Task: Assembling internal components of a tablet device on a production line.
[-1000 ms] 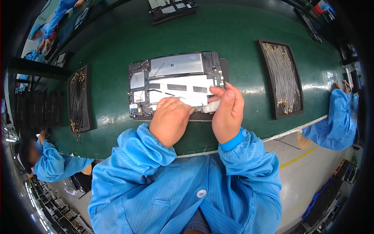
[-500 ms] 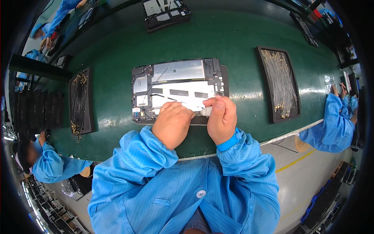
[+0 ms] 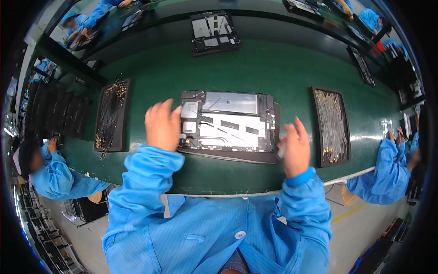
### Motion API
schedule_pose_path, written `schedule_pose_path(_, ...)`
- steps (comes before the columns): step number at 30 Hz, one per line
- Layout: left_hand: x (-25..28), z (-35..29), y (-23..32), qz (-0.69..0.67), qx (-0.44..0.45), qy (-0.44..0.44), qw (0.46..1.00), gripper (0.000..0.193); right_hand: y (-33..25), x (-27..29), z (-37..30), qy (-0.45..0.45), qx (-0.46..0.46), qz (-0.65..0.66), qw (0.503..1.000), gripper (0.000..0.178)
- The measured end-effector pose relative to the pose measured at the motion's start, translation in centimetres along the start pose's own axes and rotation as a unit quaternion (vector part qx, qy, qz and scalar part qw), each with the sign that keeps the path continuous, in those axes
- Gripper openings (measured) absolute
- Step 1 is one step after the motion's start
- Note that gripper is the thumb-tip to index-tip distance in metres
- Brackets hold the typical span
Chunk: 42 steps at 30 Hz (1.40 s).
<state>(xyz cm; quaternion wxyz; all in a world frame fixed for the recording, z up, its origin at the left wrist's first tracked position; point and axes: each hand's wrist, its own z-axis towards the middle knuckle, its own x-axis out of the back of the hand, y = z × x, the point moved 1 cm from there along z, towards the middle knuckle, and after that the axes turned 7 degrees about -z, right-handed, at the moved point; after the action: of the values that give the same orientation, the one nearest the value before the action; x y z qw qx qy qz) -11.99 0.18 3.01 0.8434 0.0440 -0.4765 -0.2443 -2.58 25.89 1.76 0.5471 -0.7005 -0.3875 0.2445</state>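
"Right hand curled round something?"

"Yes, in the head view its fingers are bent round a small pale thing. It is too blurry to say what it is."

"And the left hand?"

"Its fingers are loose and spread, and I see nothing in it. It is just beside the left edge of the open tablet. I can't tell if the thumb touches."

"So where is that tablet?"

"Between the two hands, on a black pad on the green table. The pad pokes out past the tablet's right side and near edge."

"What else is around the tablet?"

"Left of it is a black tray with dark wires. Right of it is one more tray with grey wires. Beyond its far side lies a second tablet, open too."

"How far along is the work, do you think?"

"I'd guess a good part is done. Inside the tablet, a long silver piece and a broad white part look set in place. But no cover is on, so I think some work is left. The tiny parts are too small to tell more"
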Motion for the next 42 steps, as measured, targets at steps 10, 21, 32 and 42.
schedule_pose_path(10,-0.6,-2.7,-4.9,-0.5,0.449,-0.166,0.722,0.032,-0.8,-0.2,-1.6,-0.364,-0.334,-0.103,0.863,0.045)
schedule_pose_path(21,3.1,-5.0,2.0,-0.773,0.525,-0.223,0.277,0.051,-0.4,-8.8,-5.5,-0.315,-0.256,-0.058,0.912,0.039)
schedule_pose_path(32,4.1,-1.3,-0.4,-0.765,0.508,-0.119,0.378,0.03,-1.0,-7.4,-4.1,-0.387,0.358,-0.446,0.724,0.03)
schedule_pose_path(42,-0.7,8.4,-11.0,-0.802,0.454,0.068,0.382,0.025,2.1,-3.1,0.6,-0.061,0.505,-0.502,0.7,0.023)
